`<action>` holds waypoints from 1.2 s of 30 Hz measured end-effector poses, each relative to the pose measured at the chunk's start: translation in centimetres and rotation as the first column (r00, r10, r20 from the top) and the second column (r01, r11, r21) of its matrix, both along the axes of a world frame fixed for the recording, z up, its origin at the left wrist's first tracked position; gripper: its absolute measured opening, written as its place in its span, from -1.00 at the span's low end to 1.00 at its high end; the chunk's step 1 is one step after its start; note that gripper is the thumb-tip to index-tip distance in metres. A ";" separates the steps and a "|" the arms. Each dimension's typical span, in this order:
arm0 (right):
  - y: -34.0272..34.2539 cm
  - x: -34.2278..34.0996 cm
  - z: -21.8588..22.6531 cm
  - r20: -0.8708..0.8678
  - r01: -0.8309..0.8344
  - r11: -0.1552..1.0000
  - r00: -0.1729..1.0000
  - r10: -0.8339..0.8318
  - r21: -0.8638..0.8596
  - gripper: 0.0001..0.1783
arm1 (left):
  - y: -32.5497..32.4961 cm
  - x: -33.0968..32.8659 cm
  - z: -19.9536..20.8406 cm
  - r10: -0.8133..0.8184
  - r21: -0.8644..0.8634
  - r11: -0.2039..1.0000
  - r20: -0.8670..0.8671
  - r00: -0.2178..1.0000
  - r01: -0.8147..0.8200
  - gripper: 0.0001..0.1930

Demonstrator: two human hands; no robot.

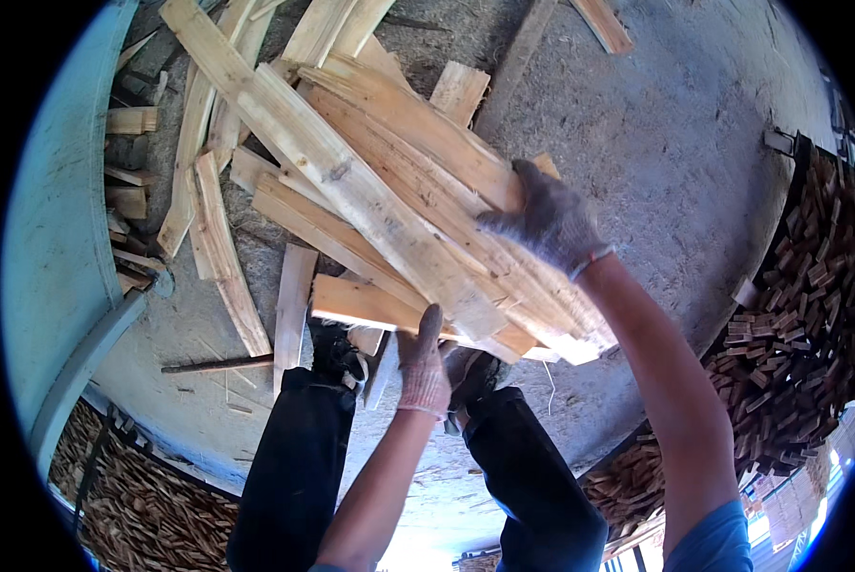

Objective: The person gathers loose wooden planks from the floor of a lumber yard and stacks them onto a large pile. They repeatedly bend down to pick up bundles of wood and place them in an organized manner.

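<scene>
A loose stack of rough wooden boards (399, 181) fans out from the middle of the view toward the upper left. One long pale board (337, 172) lies diagonally across the top of it. My left hand (423, 374), in a knitted work glove, grips the near edge of the stack by a short board (361, 303), thumb up and fingers hidden beneath. On the right side, my right hand (549, 221), in a darker-soiled glove, is closed over the outer boards of the stack. Its fingertips are partly hidden.
More loose boards (220, 248) lie on the concrete floor (675, 143) to the left and top. A pale blue panel (61, 219) rises at far left above short offcuts (132, 120). Small wood blocks (780, 334) fill a bin at right, with more (151, 486) at lower left.
</scene>
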State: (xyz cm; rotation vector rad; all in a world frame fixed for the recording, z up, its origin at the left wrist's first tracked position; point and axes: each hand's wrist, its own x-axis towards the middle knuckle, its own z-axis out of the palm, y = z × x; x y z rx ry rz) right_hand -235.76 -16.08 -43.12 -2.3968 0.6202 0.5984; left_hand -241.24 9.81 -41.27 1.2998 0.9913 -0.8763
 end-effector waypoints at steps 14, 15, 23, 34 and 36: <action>-4.5 4.5 -3.4 -0.436 -0.097 0.969 0.880 0.190 0.227 0.09 | -0.3 -0.5 -1.6 -0.016 -0.065 0.998 -0.071 0.997 0.012 -0.20; -4.8 2.8 -3.6 -0.464 -0.058 0.962 0.867 0.180 0.265 0.11 | 0.7 -0.6 -2.0 -0.046 -0.059 0.998 -0.152 0.987 0.037 -0.21; -5.2 -12.2 -4.9 -0.448 0.207 0.681 0.872 0.197 0.702 -0.07 | 3.5 -5.2 -0.1 -0.144 -0.132 0.985 -0.272 0.951 0.112 -0.30; -2.2 -8.9 -2.0 -0.436 0.209 0.892 0.900 -0.015 0.401 0.07 | 1.8 -7.6 -2.8 0.136 -0.243 0.951 -0.218 0.966 -0.189 -0.31; -2.6 -9.7 -2.5 -0.431 0.224 0.877 0.902 -0.021 0.426 -0.01 | 1.1 -7.6 -2.3 0.134 -0.282 0.942 -0.177 0.975 -0.181 -0.30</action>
